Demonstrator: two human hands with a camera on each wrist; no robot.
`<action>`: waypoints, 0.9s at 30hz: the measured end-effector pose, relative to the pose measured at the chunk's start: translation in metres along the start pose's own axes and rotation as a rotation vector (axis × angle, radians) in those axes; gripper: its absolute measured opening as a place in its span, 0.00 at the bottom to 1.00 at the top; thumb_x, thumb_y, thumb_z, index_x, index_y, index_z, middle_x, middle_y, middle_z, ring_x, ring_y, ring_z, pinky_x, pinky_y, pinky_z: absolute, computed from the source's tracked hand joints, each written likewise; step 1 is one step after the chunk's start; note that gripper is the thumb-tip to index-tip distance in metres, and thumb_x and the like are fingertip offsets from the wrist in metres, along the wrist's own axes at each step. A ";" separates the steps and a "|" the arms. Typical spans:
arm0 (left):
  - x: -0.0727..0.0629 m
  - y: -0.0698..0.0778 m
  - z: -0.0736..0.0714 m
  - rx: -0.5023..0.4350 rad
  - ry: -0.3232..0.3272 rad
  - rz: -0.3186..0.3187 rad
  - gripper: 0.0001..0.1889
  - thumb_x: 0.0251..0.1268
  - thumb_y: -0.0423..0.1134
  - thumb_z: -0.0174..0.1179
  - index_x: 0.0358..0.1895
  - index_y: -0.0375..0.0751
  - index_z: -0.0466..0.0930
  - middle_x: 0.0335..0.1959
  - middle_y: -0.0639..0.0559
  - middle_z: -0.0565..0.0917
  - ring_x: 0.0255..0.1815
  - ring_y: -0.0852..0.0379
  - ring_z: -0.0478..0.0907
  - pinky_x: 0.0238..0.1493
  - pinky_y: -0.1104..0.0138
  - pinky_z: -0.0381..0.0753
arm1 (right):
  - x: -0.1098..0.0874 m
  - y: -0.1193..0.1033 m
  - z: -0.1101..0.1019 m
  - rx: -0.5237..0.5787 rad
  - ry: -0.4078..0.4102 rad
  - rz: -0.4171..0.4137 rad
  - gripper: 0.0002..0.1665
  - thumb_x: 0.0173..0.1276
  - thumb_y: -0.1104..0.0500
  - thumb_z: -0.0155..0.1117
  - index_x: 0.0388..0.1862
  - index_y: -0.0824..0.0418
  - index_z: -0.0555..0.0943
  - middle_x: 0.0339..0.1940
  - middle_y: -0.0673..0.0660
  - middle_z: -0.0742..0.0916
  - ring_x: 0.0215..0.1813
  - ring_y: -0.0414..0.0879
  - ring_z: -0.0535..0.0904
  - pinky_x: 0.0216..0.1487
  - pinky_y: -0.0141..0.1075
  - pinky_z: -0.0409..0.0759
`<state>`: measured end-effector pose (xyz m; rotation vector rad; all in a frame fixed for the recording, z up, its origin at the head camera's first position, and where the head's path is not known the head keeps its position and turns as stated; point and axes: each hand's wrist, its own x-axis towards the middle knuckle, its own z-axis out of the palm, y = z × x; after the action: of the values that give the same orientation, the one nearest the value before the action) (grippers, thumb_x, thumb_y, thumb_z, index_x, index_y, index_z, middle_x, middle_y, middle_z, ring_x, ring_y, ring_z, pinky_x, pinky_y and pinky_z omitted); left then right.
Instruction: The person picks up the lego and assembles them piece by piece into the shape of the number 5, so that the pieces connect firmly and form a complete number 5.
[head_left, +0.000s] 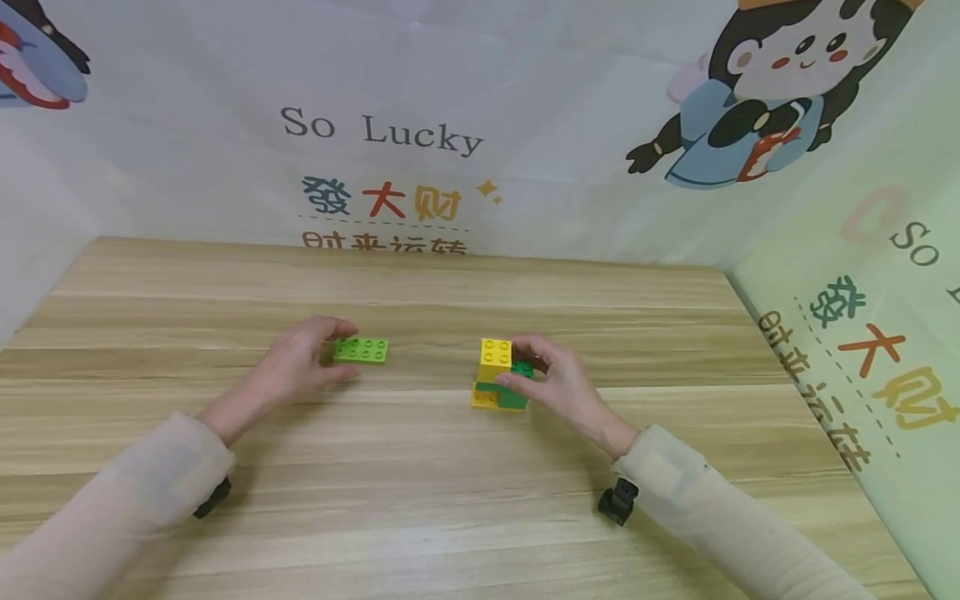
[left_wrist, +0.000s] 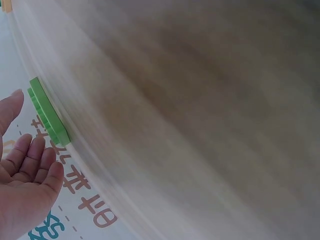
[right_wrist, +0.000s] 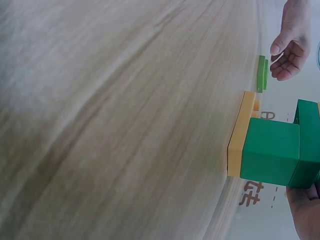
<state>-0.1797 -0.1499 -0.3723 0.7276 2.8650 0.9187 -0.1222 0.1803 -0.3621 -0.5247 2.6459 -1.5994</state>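
A flat light green toy brick (head_left: 361,351) with studs on top lies on the table. Close to its left end is my left hand (head_left: 303,354), thumb and fingers spread to either side. In the left wrist view a gap shows between the curved fingers (left_wrist: 34,159) and the green brick (left_wrist: 49,112). My right hand (head_left: 558,383) grips a stack of toy bricks (head_left: 495,360) from its right side, thumb at the front. This stack has a yellow plate (right_wrist: 241,135) at the bottom, dark green bricks (right_wrist: 272,150) over it and a yellow brick on top.
The wood-grain table (head_left: 420,492) extends around both hands. Behind it stands a white printed sheet (head_left: 555,200) with lettering and cartoon figures, and another printed sheet (head_left: 840,242) runs along the right edge. A small black device (head_left: 618,502) sits at the right wrist.
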 end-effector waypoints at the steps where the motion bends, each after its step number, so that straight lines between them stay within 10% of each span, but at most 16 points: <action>1: 0.001 0.000 0.000 0.003 0.000 0.005 0.30 0.51 0.36 0.69 0.57 0.29 0.71 0.54 0.35 0.76 0.55 0.39 0.73 0.58 0.46 0.70 | 0.000 0.000 0.000 -0.001 0.001 -0.001 0.23 0.58 0.67 0.68 0.52 0.70 0.76 0.47 0.63 0.83 0.48 0.52 0.79 0.57 0.43 0.77; 27: 0.019 -0.002 0.001 0.150 -0.082 0.070 0.20 0.52 0.33 0.68 0.48 0.29 0.77 0.44 0.37 0.80 0.44 0.43 0.76 0.49 0.49 0.75 | 0.001 0.005 -0.001 0.007 0.011 -0.025 0.22 0.56 0.68 0.69 0.50 0.71 0.76 0.45 0.64 0.84 0.46 0.51 0.80 0.54 0.37 0.78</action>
<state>-0.1972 -0.1429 -0.3723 0.8624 2.8762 0.6686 -0.1244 0.1831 -0.3660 -0.5525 2.6516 -1.6219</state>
